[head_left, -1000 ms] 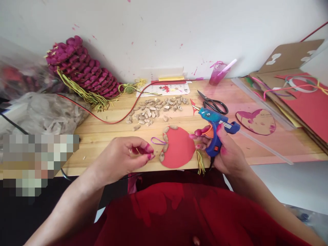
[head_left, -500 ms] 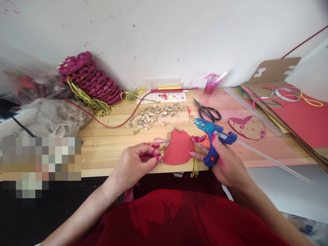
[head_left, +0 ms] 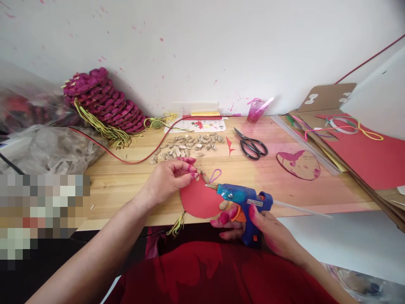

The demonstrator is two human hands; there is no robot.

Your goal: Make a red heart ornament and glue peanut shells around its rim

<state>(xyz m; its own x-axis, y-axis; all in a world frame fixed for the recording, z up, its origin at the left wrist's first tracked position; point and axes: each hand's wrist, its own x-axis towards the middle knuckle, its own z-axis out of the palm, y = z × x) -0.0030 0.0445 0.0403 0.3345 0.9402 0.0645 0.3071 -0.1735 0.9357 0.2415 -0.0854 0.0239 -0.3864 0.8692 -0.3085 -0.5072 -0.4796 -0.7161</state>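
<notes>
My left hand (head_left: 167, 179) is pinched closed at the top edge of a red card piece (head_left: 199, 200), with a peanut (head_left: 198, 176) at its fingertips. My right hand (head_left: 253, 223) grips a blue glue gun (head_left: 237, 194), its fingers by the orange trigger. The nozzle points left, over the card's upper right edge. Peanuts line part of that rim, and one more (head_left: 224, 205) shows under the gun. A purple loop (head_left: 215, 175) sticks out at the top; a yellow-green tassel (head_left: 177, 223) hangs from the lower left, over the table edge.
Loose peanuts (head_left: 180, 147) lie behind my left hand. Black scissors (head_left: 252, 145), red scraps (head_left: 229, 145), a heart-shaped cardboard (head_left: 299, 164) and a pink-stained cup (head_left: 255, 112) are behind the gun. A red-black cable (head_left: 152, 156) crosses the table. A purple tasselled bundle (head_left: 104, 101) leans on the wall.
The red card has turned clockwise, carrying its loop to the upper right and its tassel to the lower left. The glue gun has come down and left, its nozzle now at the card's rim.
</notes>
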